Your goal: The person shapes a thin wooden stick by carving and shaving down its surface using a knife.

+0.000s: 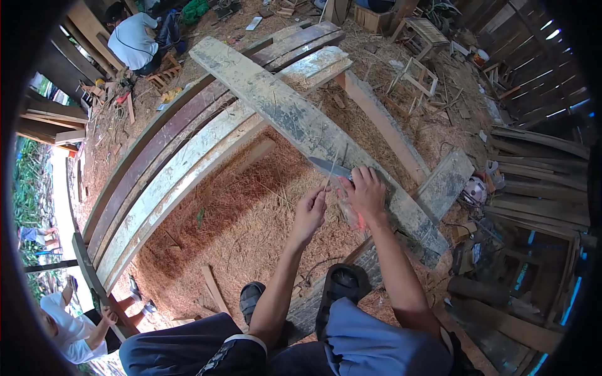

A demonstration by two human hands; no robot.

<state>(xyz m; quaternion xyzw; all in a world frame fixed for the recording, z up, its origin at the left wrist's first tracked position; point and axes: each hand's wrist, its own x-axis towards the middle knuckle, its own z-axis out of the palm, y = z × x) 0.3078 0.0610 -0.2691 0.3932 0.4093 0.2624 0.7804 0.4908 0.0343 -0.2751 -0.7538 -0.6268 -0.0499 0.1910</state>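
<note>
Near the middle of the head view, my left hand (310, 213) is closed in a pinch on a thin stick (335, 164) that points up and away. My right hand (365, 194) is wrapped round the handle of a knife (329, 167), whose blade points to the upper left and crosses the stick. A clear and red plastic bag (352, 210) hangs at my right hand, partly hidden by it. Under and beyond both hands lies a long weathered plank (276, 103), running from upper left to lower right.
Curved timber beams (182, 153) arch on the left. Wood shavings (251, 219) cover the ground. One person (133, 44) crouches at the upper left, another (81, 329) is at the lower left. Stacked boards (539, 182) lie at the right, near a power tool (475, 190).
</note>
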